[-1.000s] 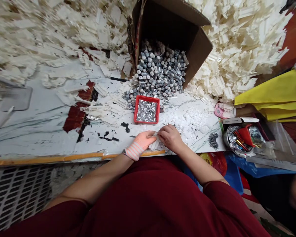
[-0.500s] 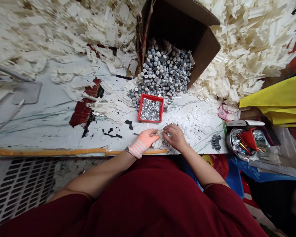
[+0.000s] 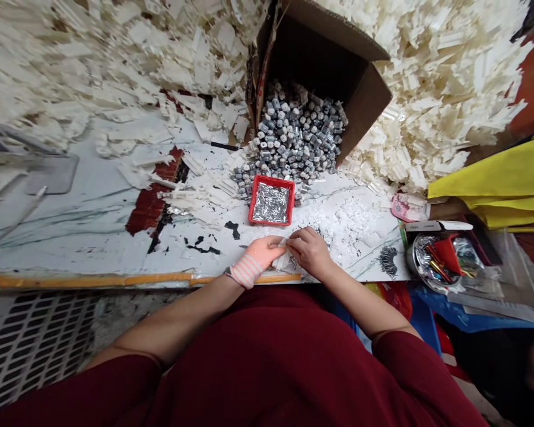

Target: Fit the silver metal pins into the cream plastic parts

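Observation:
My left hand (image 3: pixel 256 260), in an orange and white striped glove, pinches a small white plastic piece (image 3: pixel 281 261) just above the table's front edge. Bare and bent at the fingers, my right hand (image 3: pixel 310 252) closes on the near side of the same piece; its fingertips partly cover it. Below the right fingers lie a few small metal pins (image 3: pixel 295 264). Straight ahead of both hands stands a red tray (image 3: pixel 251 214) full of small metal pins (image 3: pixel 271 203).
A cardboard box (image 3: pixel 367 112) on its side spills grey and white cylinders (image 3: pixel 302 139). White plastic pieces (image 3: pixel 431 89) heap up behind. Dark pins (image 3: pixel 388 260) and a metal bowl (image 3: pixel 420 267) lie right. A co-worker's gloved hand (image 3: pixel 409 207) rests beside a yellow sleeve (image 3: pixel 493 184).
My right hand has shifted slightly left, its fingers closer to the left thumb over the white piece. The whole view has tilted a little; the tray and box stay put.

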Demonstrator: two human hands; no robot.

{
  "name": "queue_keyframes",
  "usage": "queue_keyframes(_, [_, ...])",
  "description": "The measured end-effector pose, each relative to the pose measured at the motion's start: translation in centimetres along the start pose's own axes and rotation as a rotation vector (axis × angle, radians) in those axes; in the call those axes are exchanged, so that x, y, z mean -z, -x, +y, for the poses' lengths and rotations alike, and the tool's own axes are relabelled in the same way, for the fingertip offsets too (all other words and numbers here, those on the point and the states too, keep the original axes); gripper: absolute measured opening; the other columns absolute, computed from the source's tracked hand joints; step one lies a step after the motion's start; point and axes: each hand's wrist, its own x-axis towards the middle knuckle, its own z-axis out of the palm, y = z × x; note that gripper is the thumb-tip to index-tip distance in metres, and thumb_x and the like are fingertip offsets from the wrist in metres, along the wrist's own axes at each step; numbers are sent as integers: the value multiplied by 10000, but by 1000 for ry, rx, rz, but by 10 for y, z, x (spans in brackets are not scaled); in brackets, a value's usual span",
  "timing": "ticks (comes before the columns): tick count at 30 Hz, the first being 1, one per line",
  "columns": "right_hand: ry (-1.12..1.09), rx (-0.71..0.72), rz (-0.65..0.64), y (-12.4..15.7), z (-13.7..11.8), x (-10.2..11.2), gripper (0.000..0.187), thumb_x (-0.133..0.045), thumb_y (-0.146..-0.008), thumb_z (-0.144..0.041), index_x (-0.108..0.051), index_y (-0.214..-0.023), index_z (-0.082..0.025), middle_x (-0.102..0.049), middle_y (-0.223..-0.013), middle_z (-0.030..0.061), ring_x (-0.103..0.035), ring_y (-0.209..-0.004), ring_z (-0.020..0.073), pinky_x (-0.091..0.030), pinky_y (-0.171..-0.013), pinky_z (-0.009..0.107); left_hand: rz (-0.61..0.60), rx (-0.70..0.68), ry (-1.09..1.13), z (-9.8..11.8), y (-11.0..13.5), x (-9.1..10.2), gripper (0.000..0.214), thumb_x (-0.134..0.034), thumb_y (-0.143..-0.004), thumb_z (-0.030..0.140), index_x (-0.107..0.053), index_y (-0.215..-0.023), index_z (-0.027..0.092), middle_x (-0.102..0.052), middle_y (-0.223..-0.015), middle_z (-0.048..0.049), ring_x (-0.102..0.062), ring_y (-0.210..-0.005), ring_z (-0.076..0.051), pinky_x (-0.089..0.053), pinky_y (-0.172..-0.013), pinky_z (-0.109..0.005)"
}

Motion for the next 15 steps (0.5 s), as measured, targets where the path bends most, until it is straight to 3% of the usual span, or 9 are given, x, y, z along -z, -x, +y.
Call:
queue_keyframes(6, [-404, -259, 123, -2, 8, -6, 85, -604, -845, -208, -677, -804, -191, -656, -826, 50, -610, -779, 143, -517, -708, 281, -15, -19, 19, -4, -2, 2, 396, -595, -686, 250, -667, -1046, 100, -500, -535, 45, -406, -448, -84, -367, -413, -200])
queue_keyframes(9, [-549, -371, 177, -2, 11, -2, 41, -641, -813, -216, -665, -783, -200, -660, -820, 35, -626, -776, 139, -524, -689, 276, -25, 0, 44, 0, 0, 2, 391, -576, -694, 225, -672, -1045, 81, -511, -530, 40, -400, -444, -80, -335, -408, -197])
queue_keyframes(15, [-534, -259, 148, -2, 10, 6, 50, -641, -820, -228, -674, -791, -203, -664, -825, 42, -632, -787, 143, -531, -728, 300, 4, -9, -8, 8, 5, 0, 352, -570, -701, 212, -676, -1020, 105, -523, -567, 36, -417, -463, -83, -355, -409, -194])
